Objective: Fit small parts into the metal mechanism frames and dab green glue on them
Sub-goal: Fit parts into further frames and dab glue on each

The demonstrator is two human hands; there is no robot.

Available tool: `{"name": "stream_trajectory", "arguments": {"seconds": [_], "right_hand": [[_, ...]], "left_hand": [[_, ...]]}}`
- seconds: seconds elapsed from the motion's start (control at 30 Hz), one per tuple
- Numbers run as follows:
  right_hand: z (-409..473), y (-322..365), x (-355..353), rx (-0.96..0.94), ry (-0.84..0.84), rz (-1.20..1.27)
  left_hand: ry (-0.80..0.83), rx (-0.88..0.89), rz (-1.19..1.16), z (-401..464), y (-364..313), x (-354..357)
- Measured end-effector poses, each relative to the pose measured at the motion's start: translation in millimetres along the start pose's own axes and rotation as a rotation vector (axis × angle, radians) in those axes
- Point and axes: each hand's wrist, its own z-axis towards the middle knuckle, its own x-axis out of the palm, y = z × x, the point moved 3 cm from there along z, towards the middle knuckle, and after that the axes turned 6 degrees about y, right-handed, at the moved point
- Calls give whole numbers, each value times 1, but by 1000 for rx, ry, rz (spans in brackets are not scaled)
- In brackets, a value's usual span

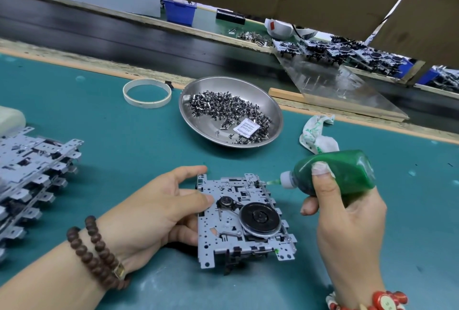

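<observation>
1. The left hand (159,207) grips the left edge of a metal mechanism frame (238,220), thumb lying across its top face, forefinger stretched along the far edge, the other fingers curled beneath.
2. The frame lies flat on the green mat (124,150) at the near centre; a black flywheel (259,219) sits on its right half.
3. The right hand (347,212) holds a green glue bottle (340,173) tipped sideways, thumb pressed on its body and fingers wrapped behind; the nozzle (274,182) touches or nearly touches the frame's far right corner.
4. A steel dish (198,120) of small dark parts (223,108) stands on the mat beyond the frame, with a white sachet (248,127) inside it.
5. A stack of bare frames (32,180) lies at the left; a glue-stained rag (316,133) lies right of the dish, a white ring (147,93) to its left.
</observation>
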Motion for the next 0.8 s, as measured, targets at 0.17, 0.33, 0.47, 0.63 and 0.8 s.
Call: {"name": "stream_trajectory", "arguments": {"seconds": [0.17, 0.33, 0.47, 0.63, 0.8], "right_hand": [[0, 0, 0, 9, -7, -1], [-1, 0, -1, 8, -12, -1], [-1, 1, 0, -1, -10, 22], [-1, 1, 0, 10, -5, 40], [-1, 0, 1, 20, 0, 30]], "left_hand": [[-8, 6, -5, 1, 0, 0], [-6, 7, -9, 0, 0, 0], [-5, 7, -10, 1, 0, 0], [-5, 5, -7, 1, 0, 0], [-4, 3, 0, 0, 1, 0]]}}
